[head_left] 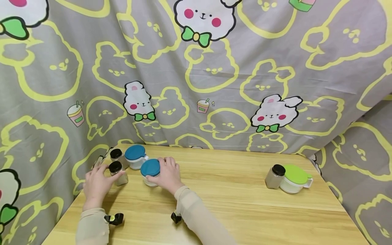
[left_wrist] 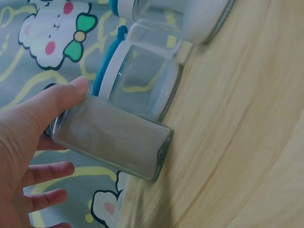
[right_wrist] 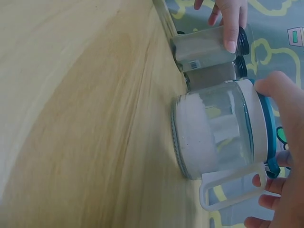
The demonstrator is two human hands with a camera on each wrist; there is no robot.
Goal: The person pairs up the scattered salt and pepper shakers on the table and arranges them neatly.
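Observation:
In the head view my left hand [head_left: 97, 183] pinches a glass spice jar [head_left: 121, 179] near its black lid, between thumb and fingers. Brownish-grey powder fills that jar, as the left wrist view shows. My right hand [head_left: 168, 174] grips a blue-lidded glass seasoning pot [right_wrist: 213, 130] by the lid, thumb on one side and fingers on the other. White grains lie in the pot, and its white handle [right_wrist: 232, 190] points toward the fingers. Behind these stand a second black-lidded jar [head_left: 116, 154] and a second blue-lidded pot [head_left: 135, 156], close to each other.
At the table's right side, a black-lidded jar [head_left: 274, 177] stands beside a green-lidded pot [head_left: 294, 178] with a white handle. The wooden table [head_left: 226, 200] ends at a patterned curtain [head_left: 220, 75] along the back and sides. Each wrist wears a black strap mount [head_left: 114, 218].

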